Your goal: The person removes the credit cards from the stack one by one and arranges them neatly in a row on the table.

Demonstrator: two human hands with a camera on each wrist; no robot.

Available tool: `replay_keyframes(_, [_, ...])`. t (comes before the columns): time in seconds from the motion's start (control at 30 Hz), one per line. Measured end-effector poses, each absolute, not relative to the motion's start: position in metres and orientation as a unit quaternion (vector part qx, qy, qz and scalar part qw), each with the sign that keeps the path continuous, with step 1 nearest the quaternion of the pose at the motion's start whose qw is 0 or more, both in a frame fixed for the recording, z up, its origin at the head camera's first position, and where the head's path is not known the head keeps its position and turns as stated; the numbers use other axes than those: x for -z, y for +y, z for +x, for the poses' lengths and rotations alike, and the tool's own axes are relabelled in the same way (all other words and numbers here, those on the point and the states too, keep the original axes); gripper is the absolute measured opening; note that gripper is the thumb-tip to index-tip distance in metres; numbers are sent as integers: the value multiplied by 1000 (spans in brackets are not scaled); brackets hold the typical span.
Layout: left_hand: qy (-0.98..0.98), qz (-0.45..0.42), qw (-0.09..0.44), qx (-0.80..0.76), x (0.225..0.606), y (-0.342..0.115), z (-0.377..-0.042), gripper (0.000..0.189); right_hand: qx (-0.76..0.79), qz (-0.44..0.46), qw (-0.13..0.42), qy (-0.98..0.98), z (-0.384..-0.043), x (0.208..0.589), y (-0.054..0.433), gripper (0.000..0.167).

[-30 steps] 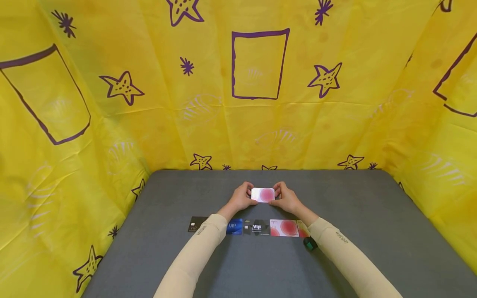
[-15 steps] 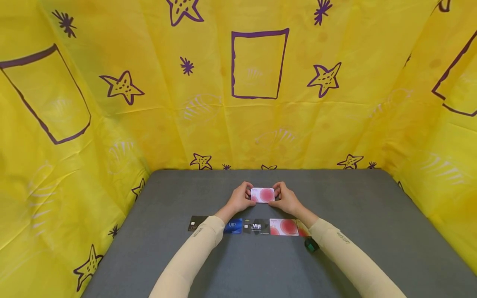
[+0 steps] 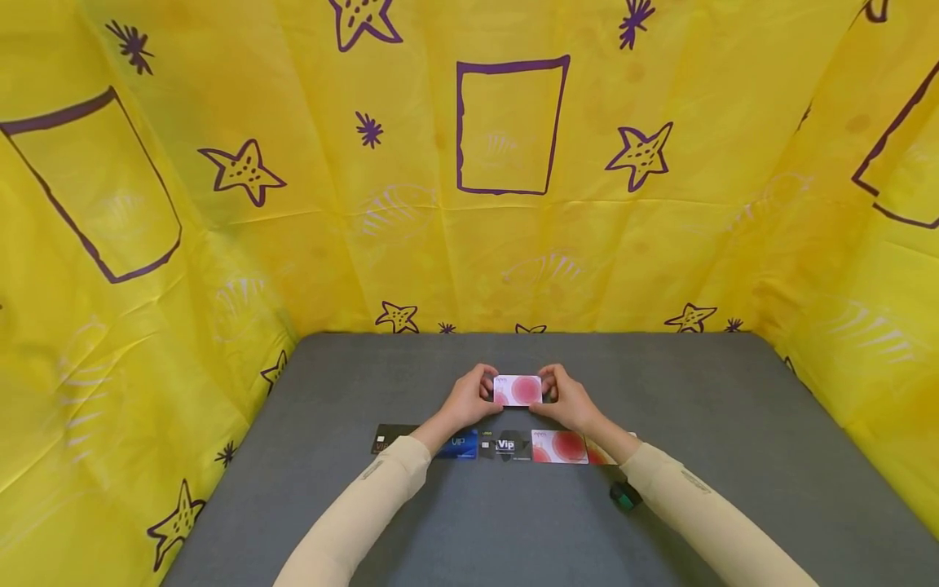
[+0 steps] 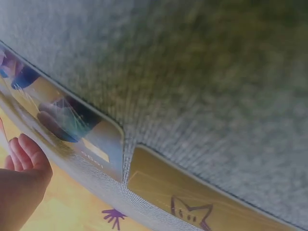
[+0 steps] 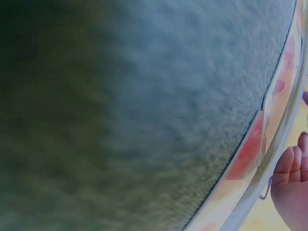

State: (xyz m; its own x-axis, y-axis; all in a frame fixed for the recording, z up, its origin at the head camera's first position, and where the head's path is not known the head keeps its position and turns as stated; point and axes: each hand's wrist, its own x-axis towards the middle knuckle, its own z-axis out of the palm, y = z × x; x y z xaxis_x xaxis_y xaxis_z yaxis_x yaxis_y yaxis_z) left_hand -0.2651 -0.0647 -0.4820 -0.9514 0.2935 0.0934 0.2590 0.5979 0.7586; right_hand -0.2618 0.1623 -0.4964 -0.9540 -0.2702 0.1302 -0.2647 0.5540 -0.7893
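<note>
My left hand (image 3: 469, 397) and right hand (image 3: 570, 399) hold a white and pink card (image 3: 517, 390) by its two short ends, raised above the table with its printed face toward me. Nearer to me lies a row of cards: a black VIP card (image 3: 386, 438), a blue VIP card (image 3: 460, 445), a grey Vip card (image 3: 505, 446), a pink card with a red circle (image 3: 560, 447) and a reddish-yellow card (image 3: 600, 453). My forearms partly cover the row's ends. Each wrist view shows curled fingers at its edge, the left hand (image 4: 26, 168) and right hand (image 5: 292, 180); the held card's grip is unclear there.
A grey table (image 3: 506, 522) spreads below, its far edge against a yellow cloth (image 3: 411, 261) printed with stars. That cloth also rises on both sides. A small black and green object (image 3: 625, 495) sits at the right sleeve (image 3: 675, 489).
Both hands have come slightly toward me with the card. Its face has tilted, so the bright glare is gone and the print shows. My forearms have spread a little apart; the row stays put.
</note>
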Motion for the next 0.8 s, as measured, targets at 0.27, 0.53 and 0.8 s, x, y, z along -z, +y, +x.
replay_keyframes(0.27, [891,174,11,-420,482,-66,-250,53,458,-136,17,878,-245,495,166,55])
replay_keyframes(0.53, [882,185,11,-433,478,-68,-232,53,468,-144,15,872,-230,494,170,57])
replay_keyframes(0.8, [876,194,18,-441,477,-67,-219,52,467,-145,19,872,-218,493,175,57])
